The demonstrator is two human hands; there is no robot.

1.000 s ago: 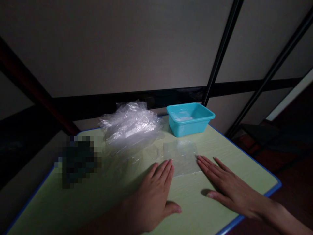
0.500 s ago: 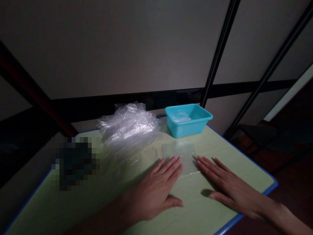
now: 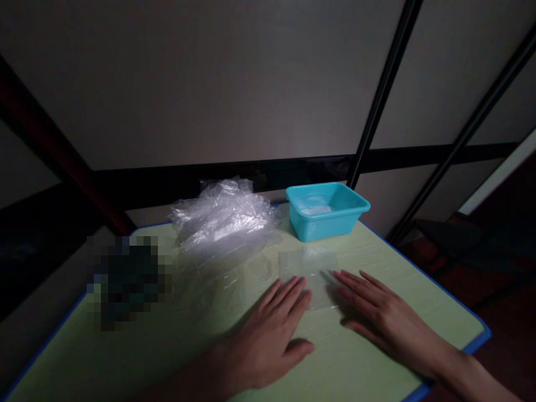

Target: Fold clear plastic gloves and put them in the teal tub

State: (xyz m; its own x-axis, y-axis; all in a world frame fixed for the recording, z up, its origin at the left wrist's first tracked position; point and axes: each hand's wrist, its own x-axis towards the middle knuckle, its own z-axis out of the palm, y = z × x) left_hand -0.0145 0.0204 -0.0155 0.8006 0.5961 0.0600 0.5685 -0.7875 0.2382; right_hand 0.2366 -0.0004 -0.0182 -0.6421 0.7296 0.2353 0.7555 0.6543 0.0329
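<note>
One clear plastic sheet (image 3: 321, 287) flat on the green worktop (image 3: 355, 377), left hand (image 3: 276, 335) reaching over its left part, right hand (image 3: 387, 312) by its right edge, both grips spread, one turquoise tub (image 3: 329, 226) behind, whitish matter (image 3: 317, 210) inside, one clear plastic heap (image 3: 228, 218) to the left

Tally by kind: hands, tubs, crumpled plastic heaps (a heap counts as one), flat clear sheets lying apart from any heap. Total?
Hands, left hand and right hand: 2
Turquoise tub: 1
Plastic heap: 1
Flat clear sheet: 1
Total: 5
</note>
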